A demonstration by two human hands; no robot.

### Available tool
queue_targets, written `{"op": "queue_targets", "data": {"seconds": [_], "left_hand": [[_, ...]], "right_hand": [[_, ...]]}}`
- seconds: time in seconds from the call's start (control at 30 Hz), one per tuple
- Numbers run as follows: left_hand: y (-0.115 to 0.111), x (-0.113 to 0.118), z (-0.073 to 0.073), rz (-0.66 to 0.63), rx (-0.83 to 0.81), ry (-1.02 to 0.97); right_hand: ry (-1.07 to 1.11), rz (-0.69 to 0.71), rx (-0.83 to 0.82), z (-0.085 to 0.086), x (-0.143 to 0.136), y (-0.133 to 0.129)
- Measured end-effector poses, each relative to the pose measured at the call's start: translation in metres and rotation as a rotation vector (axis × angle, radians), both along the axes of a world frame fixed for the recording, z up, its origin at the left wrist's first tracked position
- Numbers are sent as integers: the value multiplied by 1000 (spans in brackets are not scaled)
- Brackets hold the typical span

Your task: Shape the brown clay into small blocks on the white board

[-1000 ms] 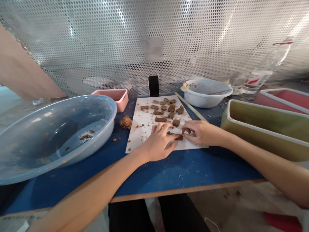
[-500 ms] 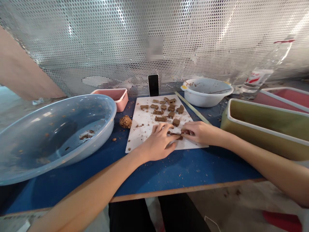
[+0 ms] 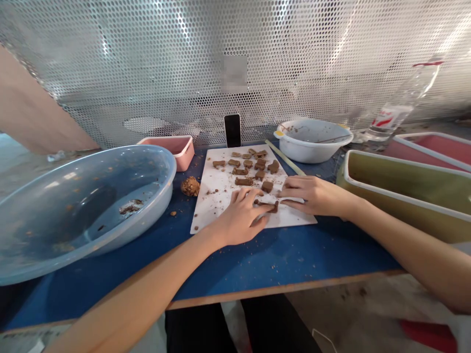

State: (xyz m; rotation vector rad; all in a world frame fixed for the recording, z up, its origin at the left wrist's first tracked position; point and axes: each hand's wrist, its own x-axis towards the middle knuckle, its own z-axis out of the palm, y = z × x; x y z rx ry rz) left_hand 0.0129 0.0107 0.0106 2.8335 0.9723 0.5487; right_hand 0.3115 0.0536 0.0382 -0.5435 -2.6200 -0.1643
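My left hand (image 3: 241,215) rests on the white board (image 3: 211,196), thumb and fingers closed round a small brown clay piece (image 3: 273,207) whose right end sticks out. Part of that piece is hidden under the fingers. Just to its right is my right hand (image 3: 309,196), fingers stretched out with a gap above the thumb and nothing visible between them. Beyond the hands lie several shaped brown clay pieces, among them a block (image 3: 267,186) and a long bar (image 3: 243,181). Crumbs are scattered over the board. A rough brown clay lump (image 3: 190,186) sits off its left edge.
A large blue basin (image 3: 162,196) stands left, a pink tub (image 3: 187,152) behind it. A phone (image 3: 232,131) leans on the perforated metal sheet. At the right are a stick (image 3: 285,158), a white basin (image 3: 312,156), an olive trough (image 3: 397,206) and a clear bottle (image 3: 393,115).
My right hand has moved a little right, away from the clay piece, and its fingers have straightened. The left hand stays on the piece.
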Motion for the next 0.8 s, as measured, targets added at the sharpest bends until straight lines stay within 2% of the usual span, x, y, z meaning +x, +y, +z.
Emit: {"op": "queue_targets", "data": {"seconds": [0.13,0.4,0.6,0.8], "left_hand": [[1,1,-1,4,1,-28],[1,1,1,14,-1,-15],[1,2,-1,12,-7,-28],[2,2,-2,8,-44,-47]], "right_hand": [[-11,70,78,-3,2,8],[33,127,48,-20,-2,16],[50,143,110,-22,-5,16],[-2,135,88,-22,-4,16]]}}
